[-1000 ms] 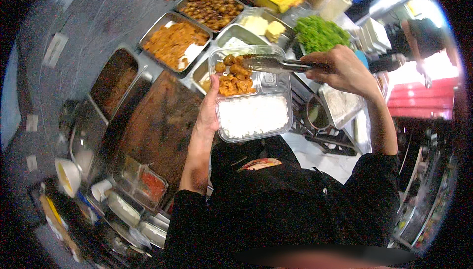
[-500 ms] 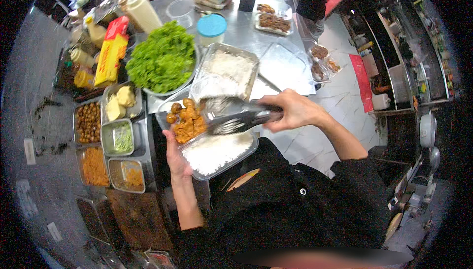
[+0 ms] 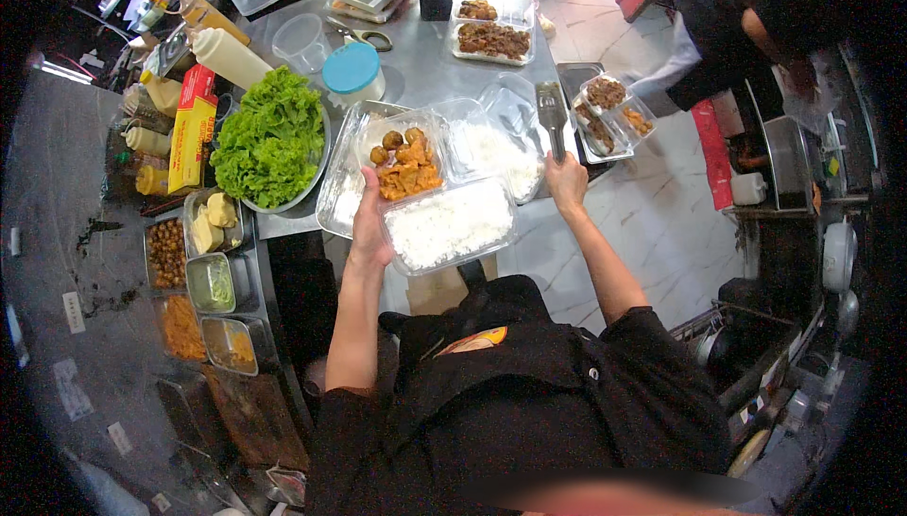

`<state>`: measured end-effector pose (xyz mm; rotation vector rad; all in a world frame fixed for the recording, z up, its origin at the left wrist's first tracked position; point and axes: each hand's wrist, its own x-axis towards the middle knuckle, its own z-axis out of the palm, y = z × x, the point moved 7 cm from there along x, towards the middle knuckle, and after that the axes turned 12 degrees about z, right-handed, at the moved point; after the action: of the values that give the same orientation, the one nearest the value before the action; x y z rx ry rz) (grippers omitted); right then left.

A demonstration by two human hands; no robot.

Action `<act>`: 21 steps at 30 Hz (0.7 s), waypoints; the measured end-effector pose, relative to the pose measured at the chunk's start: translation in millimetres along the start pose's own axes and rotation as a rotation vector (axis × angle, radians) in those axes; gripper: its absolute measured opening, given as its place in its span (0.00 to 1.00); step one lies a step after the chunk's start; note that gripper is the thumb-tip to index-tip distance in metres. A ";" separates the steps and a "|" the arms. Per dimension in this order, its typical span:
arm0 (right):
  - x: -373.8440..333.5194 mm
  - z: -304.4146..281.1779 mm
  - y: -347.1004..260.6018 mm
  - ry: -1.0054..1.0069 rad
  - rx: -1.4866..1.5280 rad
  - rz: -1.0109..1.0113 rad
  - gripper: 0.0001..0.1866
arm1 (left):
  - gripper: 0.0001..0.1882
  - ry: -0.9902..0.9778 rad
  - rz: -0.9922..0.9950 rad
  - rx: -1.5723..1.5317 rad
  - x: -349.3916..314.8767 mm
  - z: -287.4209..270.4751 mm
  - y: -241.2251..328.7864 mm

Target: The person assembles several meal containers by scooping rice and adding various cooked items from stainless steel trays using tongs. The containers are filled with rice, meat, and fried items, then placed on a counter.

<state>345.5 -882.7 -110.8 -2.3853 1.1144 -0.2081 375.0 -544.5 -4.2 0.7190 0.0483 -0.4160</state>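
Head view shows the left hand (image 3: 372,231) grasping a compartmented meal tray (image 3: 468,259) right of the lettuce (image 3: 269,143), probably level against spilling rice (image 3: 444,223), the right hand (image 3: 567,183) clutching tongs (image 3: 551,117) farther right.

Hands: 2 – left hand (image 3: 372,228), right hand (image 3: 567,182). Tongs (image 3: 551,114): 1. Held meal tray (image 3: 450,264): 1. Lettuce bowl (image 3: 324,159): 1. Blue-lidded tub (image 3: 353,69): 1. Small food pans (image 3: 210,309) at left: 5.

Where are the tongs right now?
In the head view, the tongs are in the person's right hand, right of the divided clear container that the left hand holds.
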 end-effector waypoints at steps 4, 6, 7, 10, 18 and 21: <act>12.3 16.8 4.0 -0.062 0.013 0.068 0.19 | 0.37 0.100 -0.004 0.033 -17.9 -5.7 0.6; 21.1 17.8 24.5 -0.133 0.117 0.107 0.19 | 0.33 0.112 -0.025 -0.023 -24.8 -23.6 -3.0; 14.3 -1.0 15.5 -0.118 0.141 0.075 0.21 | 0.34 0.135 -0.021 -0.056 -35.2 -28.8 2.8; -0.5 -61.1 -22.9 0.186 -0.073 -0.293 0.25 | 0.32 0.108 0.048 -0.254 -83.9 -44.6 30.9; -152.9 -54.8 -259.3 -1.070 0.568 -0.379 0.17 | 0.33 0.340 0.584 -0.414 -264.3 -135.6 130.6; -285.5 -25.0 -352.2 -1.463 0.376 -0.570 0.26 | 0.33 0.597 0.867 -0.279 -359.8 -182.6 151.7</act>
<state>389.0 -485.6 105.2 -1.6870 -0.2718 0.9121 121.5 -196.7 19.6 0.5051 0.3359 0.6330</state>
